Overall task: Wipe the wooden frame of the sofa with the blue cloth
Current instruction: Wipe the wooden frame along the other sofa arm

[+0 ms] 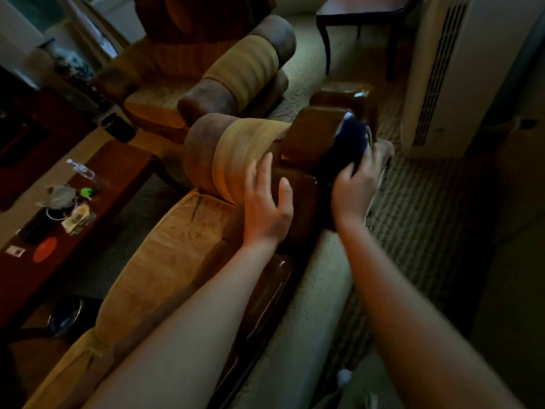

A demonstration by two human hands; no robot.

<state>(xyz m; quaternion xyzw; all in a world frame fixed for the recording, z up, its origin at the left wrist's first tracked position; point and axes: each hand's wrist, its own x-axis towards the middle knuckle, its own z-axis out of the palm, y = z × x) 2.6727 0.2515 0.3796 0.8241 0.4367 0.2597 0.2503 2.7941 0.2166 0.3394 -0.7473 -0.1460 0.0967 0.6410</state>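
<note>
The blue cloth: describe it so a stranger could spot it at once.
Start at the sofa's padded roll armrest. Just right of it stands the glossy wooden frame. The blue cloth is the dark navy wad that the right hand presses there, the only fabric there that isn't tan.

Dim room, armchair (206, 69), carpet (418, 219)

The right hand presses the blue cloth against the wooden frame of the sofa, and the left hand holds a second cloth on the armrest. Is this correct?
Not quite. In the head view the left hand holds no cloth; it rests bare, fingers spread, on the armrest. The rest is correct: the right hand presses the blue cloth against the wooden frame.
</note>
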